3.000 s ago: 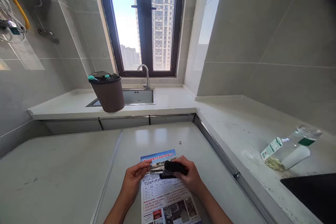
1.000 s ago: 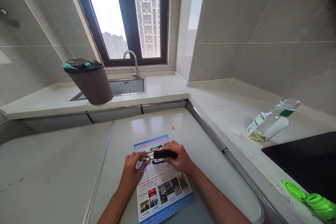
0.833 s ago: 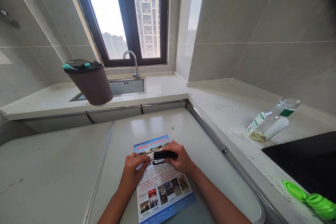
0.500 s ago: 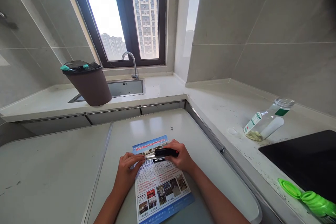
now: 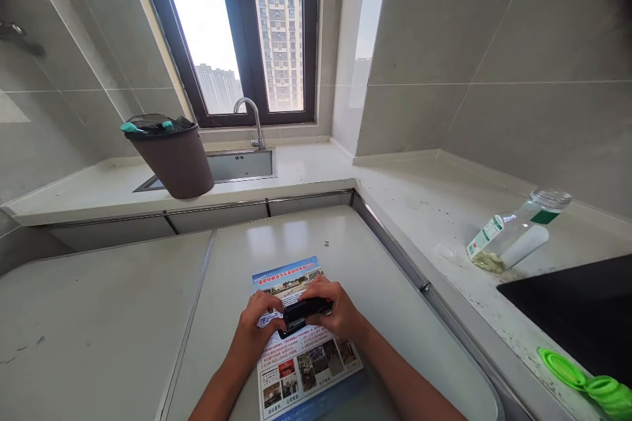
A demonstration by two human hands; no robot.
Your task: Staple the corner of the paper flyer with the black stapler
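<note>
A black stapler is held just above a colourful printed flyer that lies on the grey table. My right hand is closed around the stapler's right end. My left hand grips its left end, fingers curled over the front. A loose staple lies on the table beyond the flyer.
A brown waste bin with a black liner stands beside the sink and tap under the window. On the right counter lie a clear bottle, a black hob and green lids.
My left hand has moved from the stapler's extended metal tip onto its body; the metal part no longer sticks out. Both hands and the stapler have shifted slightly toward me.
</note>
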